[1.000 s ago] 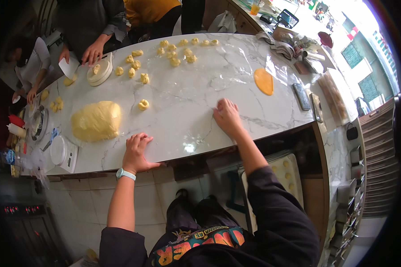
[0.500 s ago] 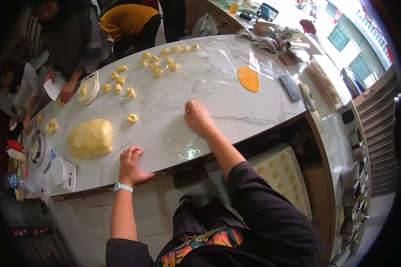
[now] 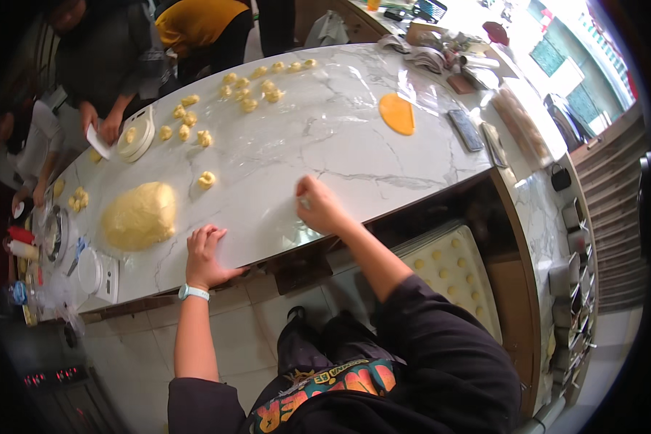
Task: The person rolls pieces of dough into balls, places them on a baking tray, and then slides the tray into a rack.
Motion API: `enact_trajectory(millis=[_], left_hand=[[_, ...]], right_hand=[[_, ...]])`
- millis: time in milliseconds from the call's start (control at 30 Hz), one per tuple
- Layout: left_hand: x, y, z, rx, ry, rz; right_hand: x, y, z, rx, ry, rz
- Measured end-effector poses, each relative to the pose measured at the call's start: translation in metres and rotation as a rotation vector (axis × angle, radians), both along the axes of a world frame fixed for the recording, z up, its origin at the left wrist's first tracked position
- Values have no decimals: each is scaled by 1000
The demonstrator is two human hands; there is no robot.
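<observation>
Checking the head view, the only one I've got.

Left hand (image 3: 206, 259) sits on the near edge of the counter (image 3: 354, 152), fingers spread, thumb out to the right. Grip wide; I see nothing in it. Dough block (image 3: 141, 217) is to its left and a bit farther, apart from it. Lone dough piece (image 3: 206, 179) lies straight beyond that hand, also clear of it.

Right hand (image 3: 322, 208) is well right of both, fingers curled, grip narrow. Something pale shows by the fingers; I can't tell whether it's held or just counter showing through.

Delta over the last second: right hand went left, away from the orange sheet (image 3: 397, 114), then back toward the near edge. Left hand hasn't budged along the edge. Block, lone piece and far dough lumps (image 3: 249, 105) all stayed put. Co-worker's hands (image 3: 111, 126): one was over the far scale (image 3: 139, 141); both are now just left of it, at a white scraper (image 3: 98, 142).

My read: that shift leaves the dough on this side unaffected. Neither near hand touches any.
</observation>
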State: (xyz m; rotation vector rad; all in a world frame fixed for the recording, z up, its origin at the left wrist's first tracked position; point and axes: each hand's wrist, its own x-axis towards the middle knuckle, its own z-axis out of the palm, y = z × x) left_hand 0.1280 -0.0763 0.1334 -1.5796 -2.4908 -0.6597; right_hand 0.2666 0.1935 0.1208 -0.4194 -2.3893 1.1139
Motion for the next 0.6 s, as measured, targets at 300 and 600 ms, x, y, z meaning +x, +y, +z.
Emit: enact_trajectory(millis=[300, 600], left_hand=[[-3, 5, 0, 4, 0, -9], [-2, 2, -1, 18, -30, 0]], right_hand=[[8, 47, 24, 4, -130, 13], [29, 49, -7, 49, -18, 133]])
